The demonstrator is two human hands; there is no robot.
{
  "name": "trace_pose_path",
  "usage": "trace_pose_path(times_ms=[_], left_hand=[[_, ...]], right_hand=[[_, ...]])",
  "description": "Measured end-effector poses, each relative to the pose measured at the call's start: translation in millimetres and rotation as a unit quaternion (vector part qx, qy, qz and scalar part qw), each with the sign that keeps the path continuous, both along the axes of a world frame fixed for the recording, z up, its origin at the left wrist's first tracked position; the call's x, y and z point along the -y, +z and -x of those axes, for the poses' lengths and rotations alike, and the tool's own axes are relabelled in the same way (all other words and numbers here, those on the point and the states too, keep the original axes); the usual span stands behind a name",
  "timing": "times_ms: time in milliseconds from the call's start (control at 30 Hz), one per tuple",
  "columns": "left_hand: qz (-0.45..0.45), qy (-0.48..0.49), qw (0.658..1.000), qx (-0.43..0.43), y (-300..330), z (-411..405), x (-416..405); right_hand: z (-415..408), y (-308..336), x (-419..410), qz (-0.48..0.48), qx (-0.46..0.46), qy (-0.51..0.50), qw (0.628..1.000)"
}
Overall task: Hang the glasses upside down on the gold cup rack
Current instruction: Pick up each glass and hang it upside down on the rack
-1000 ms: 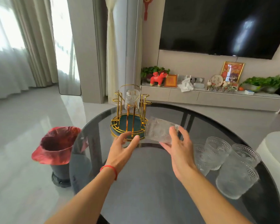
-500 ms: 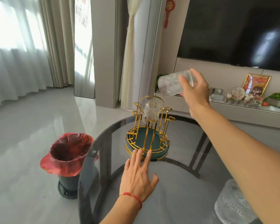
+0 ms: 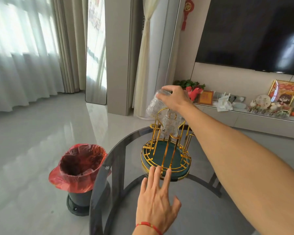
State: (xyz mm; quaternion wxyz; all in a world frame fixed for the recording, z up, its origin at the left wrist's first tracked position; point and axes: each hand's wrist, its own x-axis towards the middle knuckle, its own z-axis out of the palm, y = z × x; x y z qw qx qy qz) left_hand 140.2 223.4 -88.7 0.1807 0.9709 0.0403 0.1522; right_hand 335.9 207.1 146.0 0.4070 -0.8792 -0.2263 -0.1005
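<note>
The gold cup rack (image 3: 166, 150) with its dark green base stands on the round dark glass table (image 3: 199, 200). One ribbed clear glass (image 3: 170, 124) hangs upside down on a far prong. My right hand (image 3: 174, 99) grips a second ribbed glass (image 3: 154, 106) by its base, mouth down and tilted, just above the rack's left prongs. My left hand (image 3: 157, 199) lies flat on the table with fingers spread, fingertips touching the rack's front rim.
A bin lined with a red bag (image 3: 78, 168) stands on the floor left of the table. Behind the table runs a low TV cabinet (image 3: 244, 117) with ornaments, under a wall TV (image 3: 253, 31). Curtains hang at the left.
My right hand has turned the glass from sideways to mouth down and lowered it over the rack. My left hand has slid forward to the rack's base. The view has moved closer.
</note>
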Motion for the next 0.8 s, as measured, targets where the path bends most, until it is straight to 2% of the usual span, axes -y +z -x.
trace_pose_path(times_ms=[167, 333, 500, 633, 700, 800], left_hand=[[0.005, 0.001, 1.0, -0.007, 0, -2, 0], [0.009, 0.005, 1.0, -0.001, -2, -2, 0], [0.001, 0.006, 1.0, -0.012, -1, -4, -1], [-0.004, 0.012, 1.0, -0.011, 0, -4, -1], [-0.006, 0.014, 1.0, -0.011, 1, -3, -1], [-0.015, 0.019, 1.0, -0.012, 1, -2, 0]], right_hand=[[1, -14, -12, 0.145, 0.015, -0.016, 0.989], [3, -17, -16, 0.31, 0.032, -0.013, 0.95], [3, -13, -16, 0.381, 0.008, 0.001, 0.925], [2, -11, -16, 0.401, 0.005, 0.018, 0.916], [3, -13, -15, 0.421, 0.037, 0.017, 0.906], [8, -21, -14, 0.46, 0.142, -0.001, 0.877]])
